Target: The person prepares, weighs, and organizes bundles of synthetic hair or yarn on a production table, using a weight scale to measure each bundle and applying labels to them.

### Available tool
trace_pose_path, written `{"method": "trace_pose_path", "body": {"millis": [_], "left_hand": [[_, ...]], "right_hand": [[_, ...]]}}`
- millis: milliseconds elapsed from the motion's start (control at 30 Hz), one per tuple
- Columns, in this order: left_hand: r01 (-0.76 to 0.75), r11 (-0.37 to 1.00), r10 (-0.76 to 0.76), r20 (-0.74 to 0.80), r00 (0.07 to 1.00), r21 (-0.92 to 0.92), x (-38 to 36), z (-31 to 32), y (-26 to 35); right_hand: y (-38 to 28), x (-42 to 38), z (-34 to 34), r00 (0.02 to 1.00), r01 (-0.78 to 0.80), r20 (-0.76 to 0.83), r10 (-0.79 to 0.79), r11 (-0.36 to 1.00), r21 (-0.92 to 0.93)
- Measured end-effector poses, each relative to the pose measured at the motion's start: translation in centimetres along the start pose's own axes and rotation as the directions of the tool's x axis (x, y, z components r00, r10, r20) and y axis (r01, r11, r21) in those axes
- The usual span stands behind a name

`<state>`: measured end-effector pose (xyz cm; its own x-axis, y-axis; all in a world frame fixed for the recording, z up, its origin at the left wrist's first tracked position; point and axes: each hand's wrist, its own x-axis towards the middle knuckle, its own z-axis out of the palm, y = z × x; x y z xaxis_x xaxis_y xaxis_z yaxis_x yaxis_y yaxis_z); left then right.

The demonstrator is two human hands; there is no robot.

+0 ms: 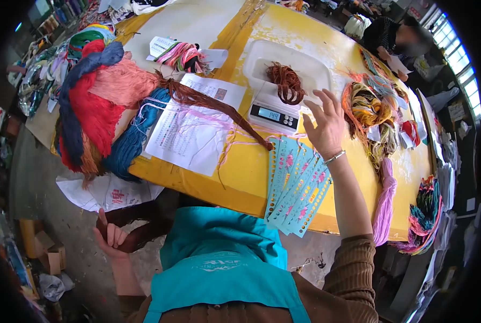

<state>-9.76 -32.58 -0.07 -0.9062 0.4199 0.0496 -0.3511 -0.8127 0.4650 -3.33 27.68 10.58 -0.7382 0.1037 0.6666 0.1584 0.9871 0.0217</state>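
Observation:
My right hand (pixel 327 125) hovers open beside a digital scale (pixel 273 117), its fingers spread and holding nothing. On the scale's white tray (pixel 318 72) lies a coiled bundle of reddish-brown thread (pixel 285 83); the display appears to read 149. Low at the left, off the table edge, my left hand (pixel 113 238) has its fingers curled on a dark brown skein of thread (pixel 149 226), with the index finger pointing up. Below the right hand, blue punched cards (pixel 297 185) fan out over the table's front edge. A long brown strand (pixel 219 105) stretches across printed sheets (pixel 189 137).
Red, pink and navy skeins (pixel 98 89) heap up at the table's left. Yellow and orange skeins (pixel 372 105) and a lilac skein (pixel 384 202) lie on the right. Another person (pixel 394 40) sits at the far right. A cardboard box (pixel 51 255) stands on the floor.

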Motion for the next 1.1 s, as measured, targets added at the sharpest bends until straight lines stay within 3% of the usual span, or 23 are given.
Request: {"method": "trace_pose_path", "body": {"millis": [167, 233, 267, 333, 433, 467, 500, 533, 600, 633, 667, 700, 733, 767, 833, 867, 933, 967, 1000, 1067, 1100], "left_hand": [[0.056, 0.996, -0.043, 0.189, 0.981, -0.065, 2.6, 5.0, -1.7], [0.108, 0.983, -0.043, 0.39, 0.92, -0.146, 3.9, 6.3, -2.4], [0.103, 0.984, -0.039, 0.389, 0.921, -0.144, 4.7, 7.4, -2.8], [0.203, 0.963, -0.062, 0.582, 0.81, -0.18, 6.6, 10.0, -3.6], [0.384, 0.914, -0.135, 0.794, 0.593, -0.131, 10.7, 14.6, -5.1], [0.361, 0.924, -0.119, 0.799, 0.59, -0.129, 11.9, 16.3, -6.0], [0.352, 0.935, -0.201, 0.761, 0.616, -0.037, 13.0, 18.0, -6.5], [0.28, 0.96, -0.234, 0.542, 0.807, -0.003, 12.9, 19.8, -7.4], [0.318, 0.866, -0.415, 0.202, 0.887, 0.385, 15.2, 22.5, -9.5], [0.33, 0.78, -0.358, -0.053, 0.932, 0.532, 16.3, 23.7, -11.3], [0.234, 0.773, -0.29, 0.0, 0.957, 0.589, 18.2, 23.5, -14.2], [0.158, 0.668, -0.305, 0.074, 0.949, 0.727, 20.5, 24.0, -15.8], [0.188, 0.641, -0.318, 0.034, 0.948, 0.744, 22.7, 23.1, -18.5], [0.259, 0.61, -0.312, -0.074, 0.947, 0.749, 24.3, 22.5, -20.9], [0.375, 0.582, -0.409, -0.139, 0.902, 0.722, 27.8, 19.9, -25.3], [0.41, 0.567, -0.438, -0.161, 0.885, 0.714, 29.0, 19.3, -27.2], [0.466, 0.505, -0.563, -0.131, 0.816, 0.727, 30.5, 19.0, -29.5], [0.466, 0.582, -0.549, -0.101, 0.829, 0.666, 30.3, 19.2, -30.7], [0.465, 0.583, -0.547, -0.101, 0.831, 0.666, 30.4, 19.4, -30.6], [0.485, 0.537, -0.581, -0.114, 0.806, 0.69, 30.3, 19.7, -30.4], [0.409, 0.602, -0.572, 0.013, 0.82, 0.685, 30.3, 18.8, -29.7]], "right_hand": [[-0.3, 0.8, 1.6, 0.995, 0.023, 0.103, -0.02, 0.999, -0.031], [-0.2, 1.3, 2.7, 0.993, 0.045, 0.11, -0.043, 0.999, -0.018], [-0.1, 1.5, 3.2, 0.991, 0.067, 0.116, -0.066, 0.998, -0.006], [0.0, 1.8, 4.4, 0.987, 0.091, 0.135, -0.092, 0.996, 0.009], [0.2, 2.1, 6.3, 0.989, 0.129, 0.088, -0.117, 0.981, -0.142], [0.1, 2.3, 6.2, 0.989, 0.131, 0.085, -0.12, 0.982, -0.139], [0.0, 2.4, 5.7, 0.991, 0.126, 0.064, -0.119, 0.985, -0.118], [-0.2, 2.5, 5.1, 0.992, 0.123, 0.044, -0.119, 0.988, -0.097], [-0.4, 2.7, 3.6, 0.998, 0.03, 0.043, -0.038, 0.982, 0.185], [-0.4, 3.0, 3.0, 1.0, -0.005, 0.025, -0.001, 0.97, 0.243], [-0.5, 3.1, 2.5, 0.963, -0.261, 0.19, 0.192, 0.847, 0.463], [-0.6, 3.4, 2.1, 0.864, -0.501, 0.387, 0.321, 0.621, 0.603], [-0.9, 3.7, 2.0, 0.799, -0.588, 0.499, 0.336, 0.261, 0.765], [-0.6, 3.9, 2.1, 0.801, -0.586, 0.497, 0.334, 0.26, 0.768], [0.2, 4.2, 2.1, 0.752, -0.632, 0.592, 0.291, 0.061, 0.773], [0.5, 4.4, 2.1, 0.75, -0.635, 0.598, 0.281, 0.053, 0.771], [0.7, 4.7, 1.6, 0.744, -0.633, 0.611, 0.272, -0.006, 0.774], [0.8, 4.8, 1.5, 0.735, -0.632, 0.625, 0.263, -0.066, 0.772], [1.0, 5.2, 1.5, 0.751, -0.612, 0.601, 0.274, -0.052, 0.789], [1.6, 6.1, 0.3, 0.756, -0.517, 0.555, 0.347, -0.205, 0.831], [3.3, 6.7, -0.9, 0.774, -0.51, 0.541, 0.329, -0.183, 0.841]]}}
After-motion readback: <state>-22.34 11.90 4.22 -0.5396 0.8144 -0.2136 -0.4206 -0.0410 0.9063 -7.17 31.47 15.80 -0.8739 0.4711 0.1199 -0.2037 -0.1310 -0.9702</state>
